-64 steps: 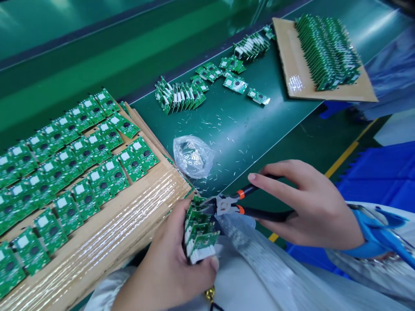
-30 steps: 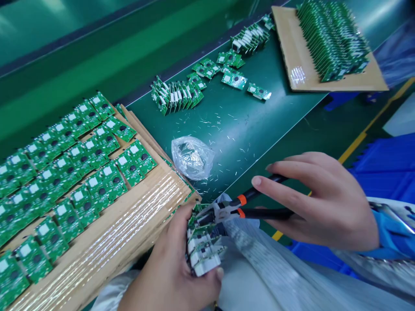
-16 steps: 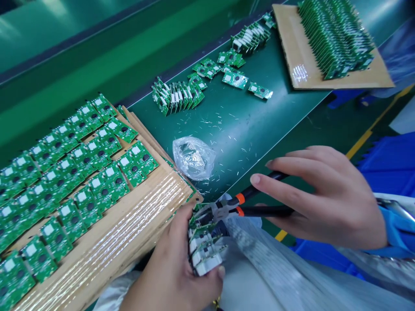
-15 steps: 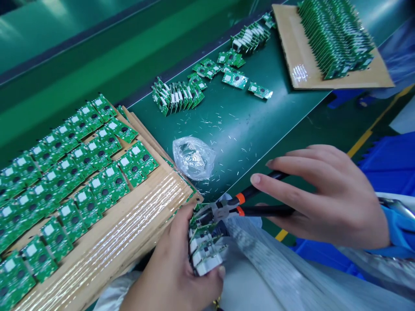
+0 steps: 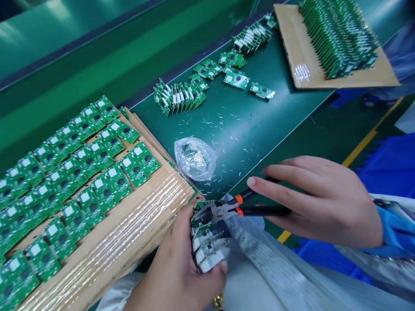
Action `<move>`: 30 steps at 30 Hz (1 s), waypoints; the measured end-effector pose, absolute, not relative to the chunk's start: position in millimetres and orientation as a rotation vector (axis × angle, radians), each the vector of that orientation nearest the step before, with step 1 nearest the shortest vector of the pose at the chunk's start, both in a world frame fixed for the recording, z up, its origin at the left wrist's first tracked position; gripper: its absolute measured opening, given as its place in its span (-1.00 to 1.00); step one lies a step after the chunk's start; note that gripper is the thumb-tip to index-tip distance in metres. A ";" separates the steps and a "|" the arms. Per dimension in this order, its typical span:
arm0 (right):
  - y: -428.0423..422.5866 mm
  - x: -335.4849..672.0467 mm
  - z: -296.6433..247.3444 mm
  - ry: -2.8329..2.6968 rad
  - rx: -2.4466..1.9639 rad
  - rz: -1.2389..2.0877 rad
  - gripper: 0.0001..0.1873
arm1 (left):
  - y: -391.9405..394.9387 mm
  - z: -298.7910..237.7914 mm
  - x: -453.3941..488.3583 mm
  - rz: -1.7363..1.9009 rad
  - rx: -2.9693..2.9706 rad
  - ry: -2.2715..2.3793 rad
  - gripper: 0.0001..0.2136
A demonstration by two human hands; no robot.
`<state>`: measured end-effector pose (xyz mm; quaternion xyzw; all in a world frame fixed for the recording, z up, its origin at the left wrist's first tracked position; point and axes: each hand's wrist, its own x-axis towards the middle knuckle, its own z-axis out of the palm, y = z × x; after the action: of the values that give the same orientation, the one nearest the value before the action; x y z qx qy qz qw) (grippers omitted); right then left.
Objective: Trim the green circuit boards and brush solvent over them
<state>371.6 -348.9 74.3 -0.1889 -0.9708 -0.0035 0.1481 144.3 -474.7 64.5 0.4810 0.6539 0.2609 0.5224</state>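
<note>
My left hand clutches circuit boards just past the cardboard's edge; my right fingers wrap pliers, tips touching the boards.

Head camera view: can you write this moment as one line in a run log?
left hand: grips stack of green circuit boards | right hand: holds black-handled, orange-collared steel side cutters | cutter tips: at the boards

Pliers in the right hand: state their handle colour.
Black pliers handles, orange collars, best in head view.
</note>
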 end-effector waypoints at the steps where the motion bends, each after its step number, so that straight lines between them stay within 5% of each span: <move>1: -350.1 371.0 73.4 -2.784 -0.573 0.001 -0.59 | -474.9 63.2 143.7 0.611 1.192 1.574 -0.36; 30: -361.1 369.0 60.7 -2.799 -0.819 0.124 -0.58 | -462.1 64.4 157.9 0.562 1.187 1.616 -0.40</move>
<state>369.0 -361.1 60.7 -0.2790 -0.9529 0.0422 0.1111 157.9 -462.1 64.4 0.4918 0.6696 0.2329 0.5054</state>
